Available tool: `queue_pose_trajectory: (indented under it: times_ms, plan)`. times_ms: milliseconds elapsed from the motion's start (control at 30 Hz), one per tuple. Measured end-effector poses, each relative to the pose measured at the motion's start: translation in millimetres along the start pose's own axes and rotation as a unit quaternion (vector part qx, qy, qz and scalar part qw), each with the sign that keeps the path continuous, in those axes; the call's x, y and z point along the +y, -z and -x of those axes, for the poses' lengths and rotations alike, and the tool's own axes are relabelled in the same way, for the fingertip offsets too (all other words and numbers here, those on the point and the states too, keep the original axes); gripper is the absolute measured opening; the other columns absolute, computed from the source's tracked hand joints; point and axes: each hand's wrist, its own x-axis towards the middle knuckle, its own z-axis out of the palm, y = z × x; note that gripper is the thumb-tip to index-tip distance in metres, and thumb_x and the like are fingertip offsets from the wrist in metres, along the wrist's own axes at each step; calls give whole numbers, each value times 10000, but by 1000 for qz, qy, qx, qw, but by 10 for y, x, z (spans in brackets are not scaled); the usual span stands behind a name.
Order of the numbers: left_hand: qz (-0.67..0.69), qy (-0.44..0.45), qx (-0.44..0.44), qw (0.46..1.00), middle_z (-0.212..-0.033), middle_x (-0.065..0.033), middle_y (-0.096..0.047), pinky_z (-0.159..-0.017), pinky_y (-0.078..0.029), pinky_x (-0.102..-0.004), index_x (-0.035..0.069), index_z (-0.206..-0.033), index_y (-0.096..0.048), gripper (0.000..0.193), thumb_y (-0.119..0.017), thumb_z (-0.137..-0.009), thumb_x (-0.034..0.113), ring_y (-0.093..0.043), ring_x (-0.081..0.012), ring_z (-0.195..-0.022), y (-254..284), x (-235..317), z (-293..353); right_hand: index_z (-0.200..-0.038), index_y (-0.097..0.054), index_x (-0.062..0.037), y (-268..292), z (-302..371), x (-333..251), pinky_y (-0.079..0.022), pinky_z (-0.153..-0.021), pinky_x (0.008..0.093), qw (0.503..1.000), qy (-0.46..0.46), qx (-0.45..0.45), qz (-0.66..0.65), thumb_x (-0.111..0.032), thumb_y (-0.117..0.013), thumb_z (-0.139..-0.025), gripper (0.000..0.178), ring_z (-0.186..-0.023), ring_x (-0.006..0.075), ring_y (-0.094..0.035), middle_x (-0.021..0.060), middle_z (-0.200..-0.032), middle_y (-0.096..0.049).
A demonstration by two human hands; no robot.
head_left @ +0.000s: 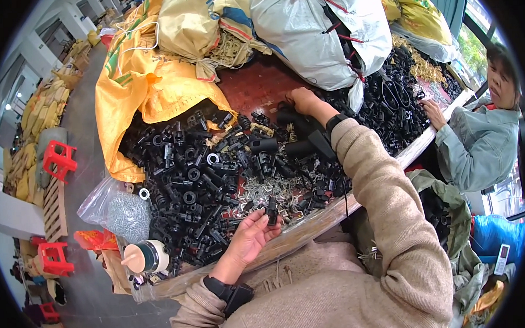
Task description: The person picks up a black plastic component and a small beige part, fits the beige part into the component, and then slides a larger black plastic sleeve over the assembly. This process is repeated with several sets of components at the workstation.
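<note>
At six o'clock our left hand point(247, 239) pinches a black part point(271, 211), perhaps for steadiness, and whether our right hand point(304, 100) at one o'clock grips something, we cannot tell.

— See the left hand point(249, 241)?
— Pinching with thumb point(255, 217) and fingers point(273, 230), turned partly palm-up, joined to the left forearm point(198, 307) just behind.
— And make out the right hand point(302, 99)?
— Stretched far ahead of the left, showing its back, hidden at the fingertips, backed by the bent right arm point(386, 185).
</note>
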Motion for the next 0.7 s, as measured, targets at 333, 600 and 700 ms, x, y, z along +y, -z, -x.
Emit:
queue_pose_trajectory:
  times_ms: [333, 600, 700]
  plan:
    - [-9, 8, -6, 1000, -945, -115, -555, -752, -461, -299, 34, -1000, -484, 202, -505, -810, 102, -562, -178, -818, 6, 2, 7, -702, -512, -38, 97, 86, 85, -423, -605, 358, 992, -10, 66, -107, -44, -546, -567, 139, -709, 309, -543, 140, -693, -558]
    - [-17, 4, -20, 1000, -990, -142, -538, -758, -466, -325, 47, -1027, -474, 235, -512, -806, 119, -562, -202, -830, 42, 2, -1, -718, -531, -62, 244, 141, 42, -427, -615, 354, 996, -22, -89, 10, -79, -562, -564, 157, -730, 296, -547, 125, -711, -567]
    - [-19, 7, -19, 1000, -993, -144, -537, -758, -466, -328, 52, -1023, -476, 232, -515, -804, 118, -562, -204, -830, 22, -1, -9, -705, -530, -65, 213, 188, 69, -428, -616, 358, 996, -34, -83, 13, -89, -568, -565, 147, -727, 294, -548, 121, -707, -567]
